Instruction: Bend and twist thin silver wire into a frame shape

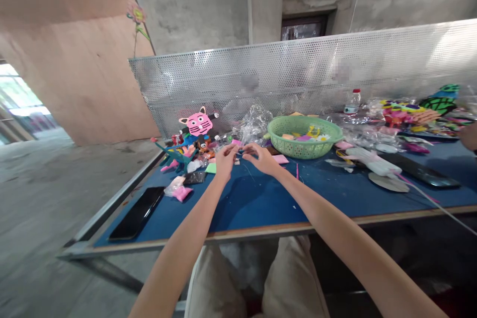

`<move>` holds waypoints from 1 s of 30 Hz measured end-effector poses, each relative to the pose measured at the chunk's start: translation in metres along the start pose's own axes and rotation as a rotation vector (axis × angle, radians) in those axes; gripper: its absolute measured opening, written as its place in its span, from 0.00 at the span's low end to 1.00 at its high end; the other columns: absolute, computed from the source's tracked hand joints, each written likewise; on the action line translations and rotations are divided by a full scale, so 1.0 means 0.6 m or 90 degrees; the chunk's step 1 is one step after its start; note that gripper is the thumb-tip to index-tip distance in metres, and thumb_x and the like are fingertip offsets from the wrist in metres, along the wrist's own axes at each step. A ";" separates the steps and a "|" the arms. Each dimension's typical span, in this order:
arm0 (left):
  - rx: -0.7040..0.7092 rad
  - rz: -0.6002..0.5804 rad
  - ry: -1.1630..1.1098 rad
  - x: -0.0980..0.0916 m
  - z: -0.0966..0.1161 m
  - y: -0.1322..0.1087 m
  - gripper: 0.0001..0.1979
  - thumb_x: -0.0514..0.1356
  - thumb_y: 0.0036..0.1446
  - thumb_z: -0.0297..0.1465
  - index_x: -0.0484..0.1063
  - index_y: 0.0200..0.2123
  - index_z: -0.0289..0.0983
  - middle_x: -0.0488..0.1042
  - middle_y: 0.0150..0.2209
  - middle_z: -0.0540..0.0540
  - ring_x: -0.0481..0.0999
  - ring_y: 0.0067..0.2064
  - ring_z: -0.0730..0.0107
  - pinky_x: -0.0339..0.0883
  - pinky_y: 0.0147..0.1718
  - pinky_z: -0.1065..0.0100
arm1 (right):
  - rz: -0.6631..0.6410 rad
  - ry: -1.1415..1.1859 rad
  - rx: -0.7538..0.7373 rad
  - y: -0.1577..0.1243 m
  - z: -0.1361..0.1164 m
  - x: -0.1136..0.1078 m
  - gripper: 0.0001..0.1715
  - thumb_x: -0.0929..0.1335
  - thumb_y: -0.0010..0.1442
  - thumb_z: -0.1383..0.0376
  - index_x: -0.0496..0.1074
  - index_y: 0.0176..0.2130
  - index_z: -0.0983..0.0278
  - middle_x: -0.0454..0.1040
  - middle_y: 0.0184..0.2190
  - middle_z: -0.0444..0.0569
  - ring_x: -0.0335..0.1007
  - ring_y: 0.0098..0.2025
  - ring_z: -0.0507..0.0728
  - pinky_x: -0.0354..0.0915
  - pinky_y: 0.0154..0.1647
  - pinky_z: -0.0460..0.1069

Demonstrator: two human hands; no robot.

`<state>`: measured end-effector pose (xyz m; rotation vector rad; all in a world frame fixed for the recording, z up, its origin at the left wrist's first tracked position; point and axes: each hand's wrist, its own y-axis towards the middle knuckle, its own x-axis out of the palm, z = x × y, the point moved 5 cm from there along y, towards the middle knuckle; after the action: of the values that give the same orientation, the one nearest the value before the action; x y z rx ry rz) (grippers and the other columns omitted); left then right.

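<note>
So both bare hands, left (225,163) and right (262,159), are close together over the blue tabletop (257,208), fingertips nearly meeting. There's a tiny dark-blue bit (240,151) between them, mostly hidden by the fingers, so I can't tell which hand is actually gripping it. Just to the right and a little farther back sits a light-green perforated plastic basket (298,148), its lower contents blocked by the near wall. Far right, another person's hand (469,136) is blurry and cut off.
</note>
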<state>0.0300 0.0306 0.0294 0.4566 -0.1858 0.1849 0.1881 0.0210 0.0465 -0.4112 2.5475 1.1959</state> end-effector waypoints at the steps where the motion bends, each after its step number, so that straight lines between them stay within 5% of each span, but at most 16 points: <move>1: 0.001 -0.001 -0.007 0.000 0.002 0.001 0.20 0.71 0.46 0.42 0.78 0.37 0.33 0.68 0.21 0.52 0.59 0.21 0.80 0.50 0.19 0.74 | 0.008 0.013 0.003 -0.001 0.002 -0.002 0.17 0.68 0.64 0.55 0.72 0.49 0.61 0.78 0.47 0.52 0.76 0.48 0.58 0.70 0.53 0.54; 12: 0.026 -0.003 0.027 -0.002 0.013 0.000 0.18 0.70 0.47 0.40 0.78 0.36 0.33 0.73 0.24 0.50 0.61 0.22 0.79 0.53 0.21 0.73 | -0.012 -0.009 -0.011 -0.002 0.005 -0.017 0.24 0.66 0.66 0.50 0.73 0.53 0.62 0.79 0.48 0.54 0.77 0.48 0.60 0.71 0.52 0.56; 18: 0.016 -0.003 0.023 -0.002 0.009 0.001 0.18 0.69 0.47 0.41 0.78 0.38 0.34 0.77 0.28 0.47 0.62 0.22 0.78 0.54 0.20 0.73 | -0.034 -0.069 -0.021 -0.005 -0.001 -0.017 0.24 0.73 0.59 0.55 0.74 0.52 0.61 0.80 0.46 0.52 0.78 0.43 0.58 0.73 0.48 0.53; 23: 0.019 -0.015 0.016 0.001 0.009 0.000 0.18 0.69 0.48 0.40 0.77 0.37 0.34 0.74 0.26 0.49 0.61 0.21 0.79 0.54 0.19 0.73 | -0.005 -0.099 0.025 -0.002 0.005 -0.019 0.14 0.68 0.64 0.62 0.78 0.49 0.60 0.82 0.41 0.50 0.79 0.39 0.56 0.73 0.45 0.51; 30: 0.023 -0.022 0.014 0.004 0.009 -0.002 0.16 0.69 0.49 0.39 0.77 0.37 0.35 0.76 0.28 0.47 0.62 0.22 0.78 0.54 0.20 0.73 | 0.041 -0.122 0.032 0.003 0.022 -0.020 0.14 0.66 0.64 0.67 0.79 0.46 0.60 0.82 0.33 0.46 0.78 0.32 0.54 0.72 0.38 0.48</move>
<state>0.0317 0.0277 0.0340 0.4940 -0.1535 0.1589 0.2006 0.0340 0.0444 -0.1944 2.4361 1.1310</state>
